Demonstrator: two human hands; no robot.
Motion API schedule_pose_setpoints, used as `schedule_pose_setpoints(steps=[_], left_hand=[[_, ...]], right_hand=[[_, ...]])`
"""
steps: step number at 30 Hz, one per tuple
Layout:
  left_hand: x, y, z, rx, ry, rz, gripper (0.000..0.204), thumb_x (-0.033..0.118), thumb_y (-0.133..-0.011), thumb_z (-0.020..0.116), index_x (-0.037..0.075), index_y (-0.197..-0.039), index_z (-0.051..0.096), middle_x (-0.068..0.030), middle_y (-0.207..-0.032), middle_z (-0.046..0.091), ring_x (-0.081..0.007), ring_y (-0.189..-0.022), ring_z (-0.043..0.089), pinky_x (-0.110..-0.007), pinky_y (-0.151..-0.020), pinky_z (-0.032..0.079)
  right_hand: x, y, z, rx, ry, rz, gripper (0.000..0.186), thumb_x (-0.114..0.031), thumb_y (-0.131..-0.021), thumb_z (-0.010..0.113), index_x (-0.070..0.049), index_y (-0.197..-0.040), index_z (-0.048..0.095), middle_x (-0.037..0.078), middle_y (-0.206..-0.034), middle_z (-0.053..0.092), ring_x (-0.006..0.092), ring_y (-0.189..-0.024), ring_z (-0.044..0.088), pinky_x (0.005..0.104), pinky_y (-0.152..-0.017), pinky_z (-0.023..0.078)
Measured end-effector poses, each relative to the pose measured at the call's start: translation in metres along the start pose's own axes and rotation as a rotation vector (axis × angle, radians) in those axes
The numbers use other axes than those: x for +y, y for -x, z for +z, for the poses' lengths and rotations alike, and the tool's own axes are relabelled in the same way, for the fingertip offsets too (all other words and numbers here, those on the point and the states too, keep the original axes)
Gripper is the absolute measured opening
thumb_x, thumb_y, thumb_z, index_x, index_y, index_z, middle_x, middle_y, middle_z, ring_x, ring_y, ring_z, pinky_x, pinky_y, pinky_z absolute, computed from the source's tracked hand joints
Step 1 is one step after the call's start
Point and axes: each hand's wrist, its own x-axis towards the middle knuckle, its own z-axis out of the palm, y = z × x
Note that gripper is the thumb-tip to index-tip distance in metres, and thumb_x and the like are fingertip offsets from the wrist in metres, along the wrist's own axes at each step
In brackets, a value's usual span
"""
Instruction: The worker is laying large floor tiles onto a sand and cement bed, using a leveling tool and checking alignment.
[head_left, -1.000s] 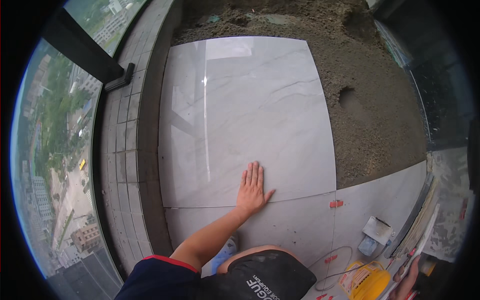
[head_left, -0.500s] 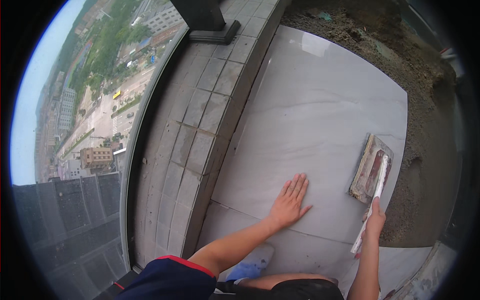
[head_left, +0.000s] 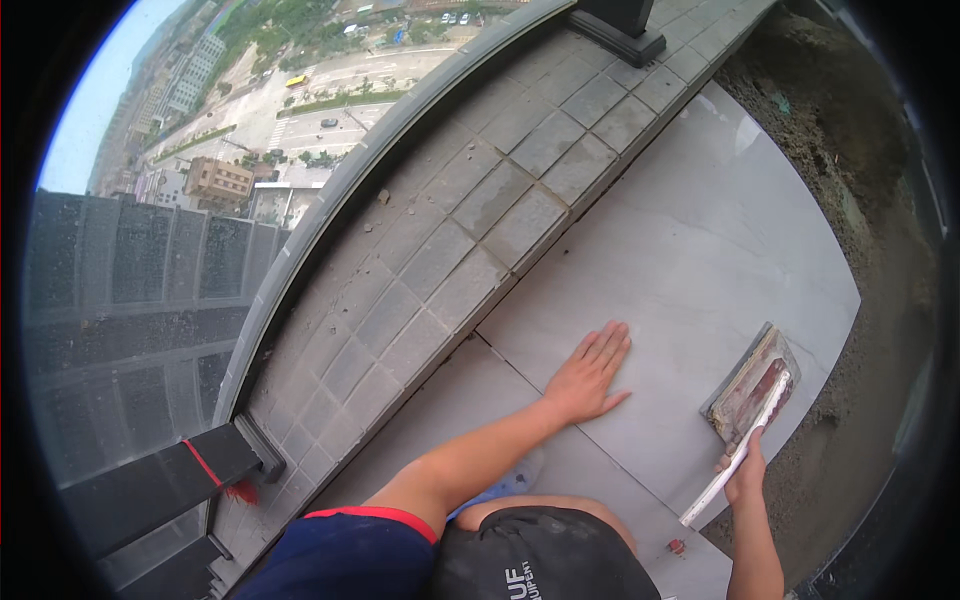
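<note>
Here, grasping a float (head_left: 748, 390) by its handle (head_left: 712, 494) in the right hand (head_left: 743, 468), over the pale tile (head_left: 690, 280) near its right edge (unclear whether touching). Resting the left hand (head_left: 588, 378) flat, gripping nothing, by the near edge. Flanked leftward by a grey ledge (head_left: 475, 215).

Ledge (head_left: 445, 255) is tiled in grey; black post (head_left: 618, 30) is mounted on it. Street (head_left: 262, 108) and buildings (head_left: 220, 181) are seen below, daylit.

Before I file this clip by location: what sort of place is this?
Probably an unfinished high-floor balcony or window bay: a large pale tile beside a rough, sandy bed, and a road far below.
</note>
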Motion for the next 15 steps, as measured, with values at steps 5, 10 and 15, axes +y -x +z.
schedule_pose_setpoints(steps=[5,10,15], left_hand=[[-0.016,0.010,-0.002,0.045,-0.010,-0.047,0.086,0.056,-0.099,0.046,-0.005,-0.156,0.023,-0.0211,-0.166,0.017,-0.0340,-0.155,0.012,-0.045,-0.125,0.013],[-0.016,0.015,-0.009,0.002,-0.028,-0.089,0.087,0.056,-0.099,0.047,-0.006,-0.155,0.024,-0.0232,-0.165,0.018,-0.0356,-0.155,0.014,-0.046,-0.125,0.015],[-0.010,0.015,-0.017,-0.003,-0.022,-0.110,0.087,0.055,-0.098,0.050,-0.007,-0.154,0.026,-0.0238,-0.165,0.019,-0.0365,-0.154,0.016,-0.047,-0.124,0.017]], right_hand=[[-0.062,-0.007,0.000,0.202,0.148,-0.188,0.051,-0.062,-0.098,0.053,-0.012,-0.091,0.051,-0.003,-0.062,0.043,0.0094,-0.042,0.036,0.0263,-0.038,0.029],[-0.156,0.005,-0.008,0.272,0.016,-0.512,0.054,-0.060,-0.099,0.055,-0.007,-0.112,0.054,-0.004,-0.066,0.045,0.0048,-0.044,0.037,0.0226,-0.037,0.029],[-0.189,-0.007,0.034,0.369,-0.174,-0.710,0.057,-0.063,-0.099,0.052,-0.007,-0.110,0.051,-0.003,-0.070,0.044,0.0064,-0.049,0.035,0.0244,-0.044,0.032]])
